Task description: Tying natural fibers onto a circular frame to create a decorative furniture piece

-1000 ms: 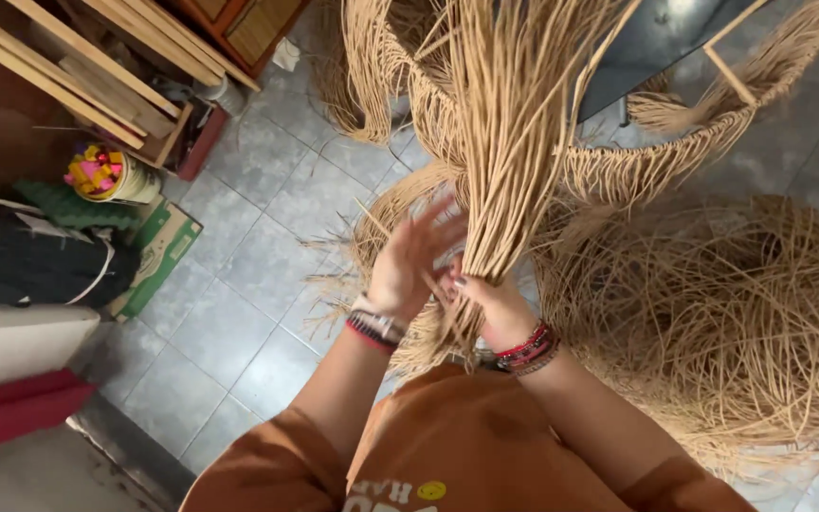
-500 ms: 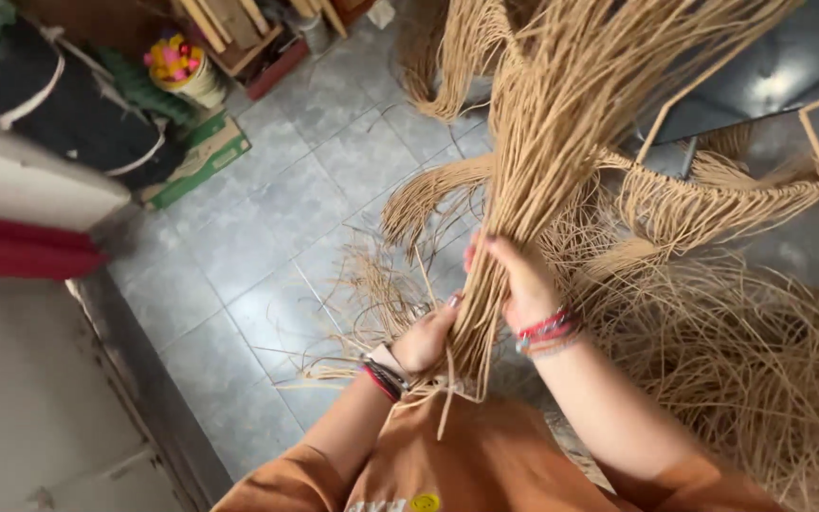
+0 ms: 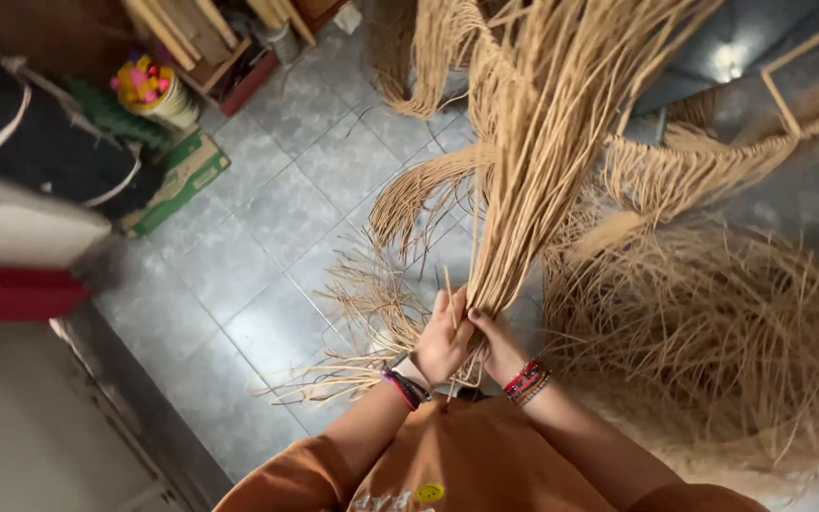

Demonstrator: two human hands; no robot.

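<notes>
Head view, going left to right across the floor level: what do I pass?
Black bag → pot of colourful items → left hand → right hand, both gripping the straw bundle → loose straw heap.

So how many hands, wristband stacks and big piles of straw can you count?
Hands: 2, the left hand and the right hand, both closed on the straw bundle.
Wristband stacks: 2, one on the left wrist, one on the right wrist.
Big straw piles on the floor: 1, the loose heap.
Total: 5
</notes>
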